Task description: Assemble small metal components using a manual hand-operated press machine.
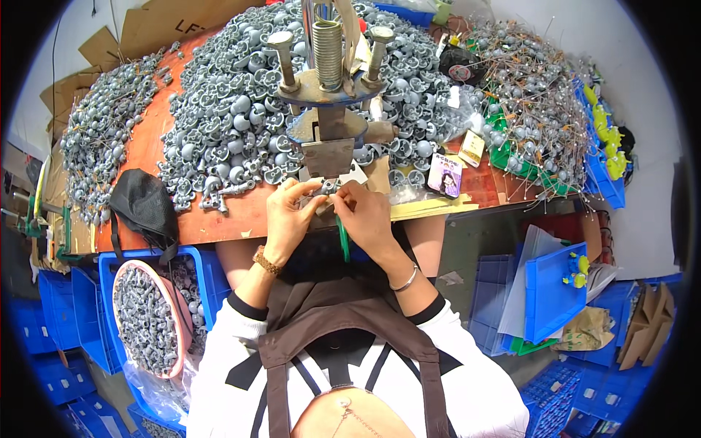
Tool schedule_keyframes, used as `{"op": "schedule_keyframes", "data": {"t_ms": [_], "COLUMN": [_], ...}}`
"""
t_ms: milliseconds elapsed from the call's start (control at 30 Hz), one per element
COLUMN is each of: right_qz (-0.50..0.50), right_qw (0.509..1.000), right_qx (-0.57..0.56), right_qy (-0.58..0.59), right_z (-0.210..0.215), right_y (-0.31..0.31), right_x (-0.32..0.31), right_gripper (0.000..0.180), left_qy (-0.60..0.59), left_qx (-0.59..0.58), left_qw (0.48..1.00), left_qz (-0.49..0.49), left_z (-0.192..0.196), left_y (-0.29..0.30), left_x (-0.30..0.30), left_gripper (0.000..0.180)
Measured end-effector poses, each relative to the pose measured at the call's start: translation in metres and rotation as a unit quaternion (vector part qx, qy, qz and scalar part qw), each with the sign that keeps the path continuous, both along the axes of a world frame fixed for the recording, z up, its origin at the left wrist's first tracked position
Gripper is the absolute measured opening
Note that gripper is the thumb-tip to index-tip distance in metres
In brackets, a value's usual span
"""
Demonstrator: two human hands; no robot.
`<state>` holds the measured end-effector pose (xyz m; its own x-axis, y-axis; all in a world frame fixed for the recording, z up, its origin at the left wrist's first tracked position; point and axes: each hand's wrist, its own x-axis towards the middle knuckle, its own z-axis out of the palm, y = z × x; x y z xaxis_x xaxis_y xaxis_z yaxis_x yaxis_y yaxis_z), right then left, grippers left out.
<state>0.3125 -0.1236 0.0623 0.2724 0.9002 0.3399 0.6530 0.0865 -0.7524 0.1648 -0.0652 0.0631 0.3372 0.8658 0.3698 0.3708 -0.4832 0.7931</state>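
Note:
A metal bench press (330,131) stands at the table's front edge, its flat ram just above my fingers. Beneath it, my left hand (289,213) pinches at a small grey plastic part (330,185). Close on its right, my right hand (363,217) is closed with thumb and fingertips together at the same spot; what it grips is too small and hidden to make out. A green strip (342,237) hangs down between the hands. Behind the press lies a large heap of grey half-round plastic parts (226,109).
Small grey parts (98,146) lie heaped at the far left, wired ones (540,95) at the right. A black cap (144,208) overhangs the front edge. Below left, a pink basket (179,321) of parts sits in a blue crate (208,274). A purple card box (444,176) lies right of the press.

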Motion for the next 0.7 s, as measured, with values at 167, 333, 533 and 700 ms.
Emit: {"op": "schedule_keyframes", "data": {"t_ms": [167, 333, 533, 700], "right_qz": [-0.006, 0.169, 0.038, 0.235], "right_qw": [1.0, 0.83, 0.939, 0.883], "right_qx": [0.022, 0.099, 0.287, 0.384], "right_qy": [0.013, 0.523, -0.188, -0.133], "right_z": [0.01, 0.099, 0.106, 0.106], "right_y": [0.032, 0.116, -0.005, -0.029], "right_x": [0.062, 0.113, 0.046, 0.056], "right_gripper": [0.018, 0.043, 0.038, 0.026], "left_qy": [0.078, 0.067, 0.083, 0.172], "left_qx": [0.009, 0.052, 0.017, 0.077], "left_qw": [0.996, 0.996, 0.996, 0.981], "left_qz": [-0.053, -0.015, 0.034, 0.048], "left_z": [0.008, 0.001, 0.011, 0.023], "left_y": [0.013, 0.003, -0.005, -0.012], "left_x": [-0.004, 0.013, 0.003, 0.002], "left_gripper": [0.024, 0.023, 0.019, 0.018]}}
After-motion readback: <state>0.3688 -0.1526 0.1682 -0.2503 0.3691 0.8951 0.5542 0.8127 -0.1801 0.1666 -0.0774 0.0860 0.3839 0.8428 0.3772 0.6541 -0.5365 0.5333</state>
